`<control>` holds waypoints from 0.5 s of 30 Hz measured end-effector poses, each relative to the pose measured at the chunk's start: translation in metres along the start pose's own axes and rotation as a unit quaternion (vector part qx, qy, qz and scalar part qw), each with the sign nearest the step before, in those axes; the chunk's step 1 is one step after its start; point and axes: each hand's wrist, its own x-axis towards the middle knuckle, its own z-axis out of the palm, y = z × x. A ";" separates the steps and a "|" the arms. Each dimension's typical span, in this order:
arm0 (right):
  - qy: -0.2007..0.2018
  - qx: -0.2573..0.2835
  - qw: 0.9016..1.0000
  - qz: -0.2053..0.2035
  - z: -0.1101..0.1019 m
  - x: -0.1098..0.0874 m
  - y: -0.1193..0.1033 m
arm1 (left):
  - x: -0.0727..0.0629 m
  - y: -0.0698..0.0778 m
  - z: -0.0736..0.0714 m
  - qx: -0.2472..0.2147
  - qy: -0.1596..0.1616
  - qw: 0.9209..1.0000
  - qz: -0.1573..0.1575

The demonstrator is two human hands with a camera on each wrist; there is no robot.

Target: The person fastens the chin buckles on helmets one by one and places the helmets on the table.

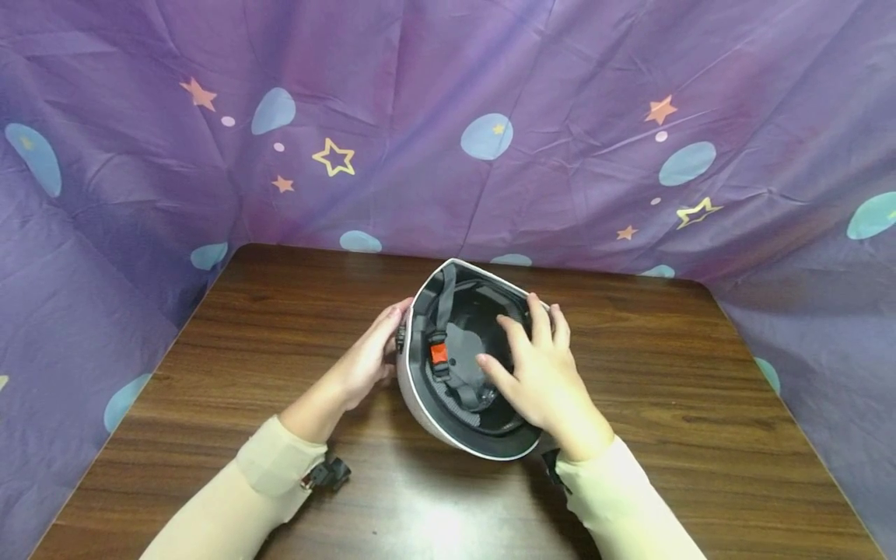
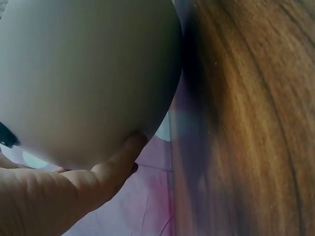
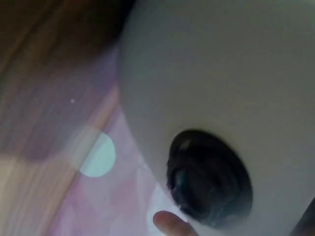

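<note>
Against purple, star-printed cloth point(image 1: 420, 187), above dark brown wooden table point(image 1: 672, 373), saw left hand point(image 1: 367, 354) with barely bent fingers supporting white, hard-shelled helmet point(image 1: 465, 350) with black lining, opening up, mid-table. Saw right hand point(image 1: 546, 369) loosely spread, touching far-right rim point(image 1: 490, 274). Judged light, stiff, slick outside; best pinched at rim.

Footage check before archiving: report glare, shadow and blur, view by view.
Head: white glare on the table below the helmet, which looks fairly sharp; left wrist: dim, with a dark shade on the table beside the shell; right wrist: dim and soft, the black round fitting blurred.
</note>
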 end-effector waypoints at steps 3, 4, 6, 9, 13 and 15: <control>-0.016 0.028 0.999 0.010 0.007 0.001 0.000 | 0.000 0.001 -0.002 0.002 0.006 1.000 -0.006; -0.023 0.036 0.999 0.014 0.009 0.001 0.000 | 0.000 0.001 -0.002 0.003 0.007 1.000 -0.007; -0.041 0.049 0.998 0.023 0.013 0.002 0.001 | 0.000 0.001 -0.002 0.003 0.009 1.000 -0.011; -0.068 0.063 0.995 0.038 0.016 0.001 0.003 | 0.001 0.000 -0.001 0.010 0.007 1.000 -0.009; -0.085 0.076 0.992 0.046 0.018 0.000 0.006 | 0.001 -0.001 0.001 0.029 0.000 1.000 0.002; -0.087 0.082 0.992 0.044 0.019 0.000 0.008 | 0.001 -0.001 0.002 0.039 -0.004 0.999 0.010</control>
